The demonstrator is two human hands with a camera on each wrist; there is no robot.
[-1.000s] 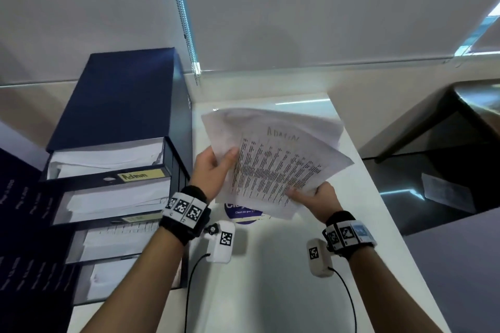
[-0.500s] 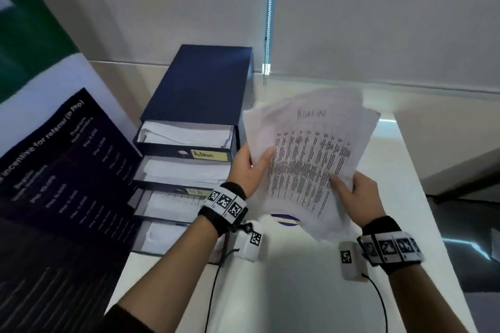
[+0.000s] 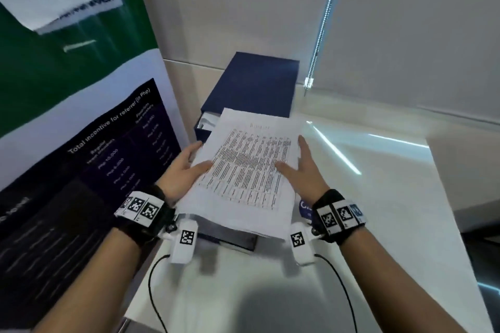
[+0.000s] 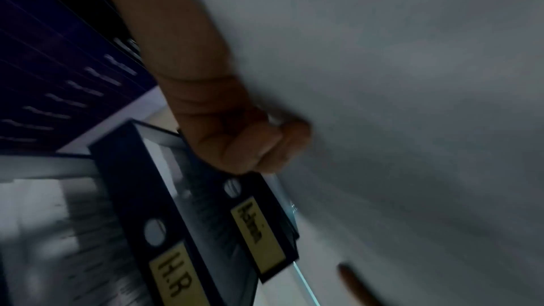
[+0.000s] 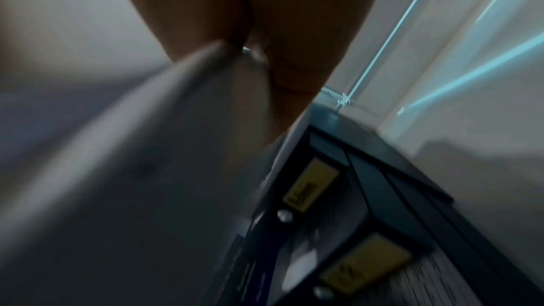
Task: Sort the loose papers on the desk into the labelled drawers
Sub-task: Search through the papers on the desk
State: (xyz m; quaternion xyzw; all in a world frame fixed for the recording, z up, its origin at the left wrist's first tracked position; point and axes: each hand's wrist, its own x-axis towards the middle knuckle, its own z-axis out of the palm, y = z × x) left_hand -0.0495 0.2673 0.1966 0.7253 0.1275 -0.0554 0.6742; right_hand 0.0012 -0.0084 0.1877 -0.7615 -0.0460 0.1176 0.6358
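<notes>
Papers (image 3: 251, 170), a loose sheaf with a printed table on top and a faint handwritten heading, are held flat just above the front of the dark blue drawer unit (image 3: 257, 81) at the back left of the white desk (image 3: 378, 197). Left hand (image 3: 184, 170) grips the sheaf's left edge, thumb on top; the left wrist view shows its fingers curled under the sheets. Right hand (image 3: 305, 167) holds the right edge, thumb lying on the top sheet and fingers along the side; how its fingers sit underneath cannot be told.

Progress, as judged: this sheaf is lifted and brought to the unit but not yet filed. The wrist views show pulled-out drawers with yellow labels, one reading Admin (image 4: 256, 234) and one reading H.R (image 4: 173, 271), each already holding paper. Which drawer this sheaf belongs in cannot be confirmed; the heading is too faint to read. Whether other loose papers remain on the desk is not visible.

Surroundings: a standing banner (image 3: 89, 170) is close against the unit's left side, a blind cord (image 3: 322, 27) hangs behind it, and a blue round sticker (image 3: 305, 208) shows on the desk beside the right wrist. The sheaf itself hides the drawer openings from the head view.
</notes>
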